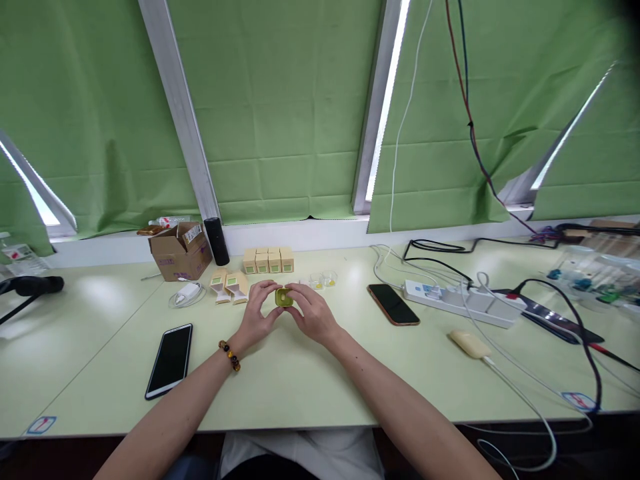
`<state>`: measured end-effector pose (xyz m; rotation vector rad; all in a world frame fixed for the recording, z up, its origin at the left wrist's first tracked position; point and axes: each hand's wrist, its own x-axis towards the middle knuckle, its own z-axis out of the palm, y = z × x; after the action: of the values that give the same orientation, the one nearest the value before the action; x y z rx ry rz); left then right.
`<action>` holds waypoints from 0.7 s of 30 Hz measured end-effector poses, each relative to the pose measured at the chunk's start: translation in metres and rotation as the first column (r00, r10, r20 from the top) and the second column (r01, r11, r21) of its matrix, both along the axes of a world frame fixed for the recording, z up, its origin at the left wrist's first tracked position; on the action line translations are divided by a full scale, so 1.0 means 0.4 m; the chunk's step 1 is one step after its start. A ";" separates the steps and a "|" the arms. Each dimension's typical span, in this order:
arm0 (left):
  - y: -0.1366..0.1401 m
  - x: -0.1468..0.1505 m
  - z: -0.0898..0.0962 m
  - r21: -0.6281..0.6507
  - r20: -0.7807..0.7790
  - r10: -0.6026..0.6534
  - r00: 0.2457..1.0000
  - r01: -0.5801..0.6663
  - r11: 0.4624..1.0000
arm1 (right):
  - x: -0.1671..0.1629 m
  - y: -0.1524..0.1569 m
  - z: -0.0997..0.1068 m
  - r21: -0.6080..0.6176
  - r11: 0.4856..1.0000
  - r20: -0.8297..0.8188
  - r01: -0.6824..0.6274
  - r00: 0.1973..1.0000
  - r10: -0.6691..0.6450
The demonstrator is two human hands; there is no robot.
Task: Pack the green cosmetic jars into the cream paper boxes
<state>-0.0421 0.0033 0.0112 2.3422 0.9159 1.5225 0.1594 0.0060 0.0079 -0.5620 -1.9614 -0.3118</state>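
Note:
Between my two hands is a small yellow-green square piece with rounded corners [284, 297], raised a little above the table. The fingers and thumb of my left hand [259, 313] pinch its left side. My right hand [311, 311] grips the right side the same way. Just left of my left hand stand two opened small kraft boxes [237, 285] with green labels. Behind my hands is a row of several closed kraft boxes [269, 261]. Small clear containers with yellow bits inside [317, 281] sit beyond my right hand.
A phone [169, 361] lies at left, another phone [393, 305] at right. A power strip [463, 302] with cables and a cream mouse-like device [469, 345] are farther right. An open cardboard box [181, 252], a black cylinder [217, 241] and a white charger [188, 292] stand back left.

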 end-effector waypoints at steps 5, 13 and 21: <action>-0.007 0.003 0.004 0.026 0.021 -0.001 1.000 0.000 1.000 | -0.001 -0.006 0.015 0.065 0.998 0.044 0.020 0.999 -0.023; -0.007 0.006 0.000 0.085 0.041 -0.002 0.999 -0.001 0.996 | -0.006 -0.006 0.012 0.089 0.995 0.069 0.050 0.996 -0.057; 0.001 0.006 -0.011 0.034 0.059 0.012 0.998 -0.014 0.999 | -0.006 -0.005 0.002 -0.002 1.000 0.018 0.011 1.000 -0.011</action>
<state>-0.0399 0.0035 0.0066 2.3055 0.8998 1.6154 0.1570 0.0041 0.0087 -0.5737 -1.9767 -0.3232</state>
